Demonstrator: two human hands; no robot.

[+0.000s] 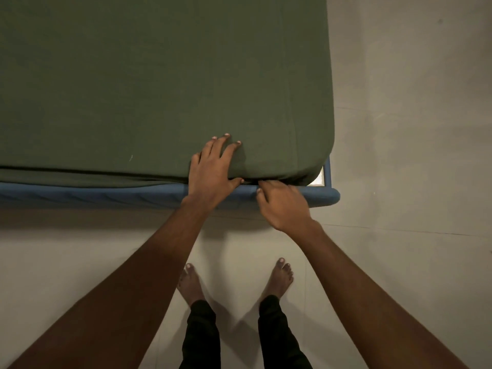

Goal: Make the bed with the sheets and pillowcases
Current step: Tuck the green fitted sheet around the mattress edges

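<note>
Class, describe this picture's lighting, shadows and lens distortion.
Head view: dim, warm light; soft shadows fall on the floor below the blue bed frame and beside the feet; wide-angle lens bows the green sheet's right edge; both hands stay fairly sharp.

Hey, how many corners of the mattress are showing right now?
1. The only visible mattress corner is the near right one, beside the right hand tucking the green sheet. Other corners lie outside the frame.
</note>
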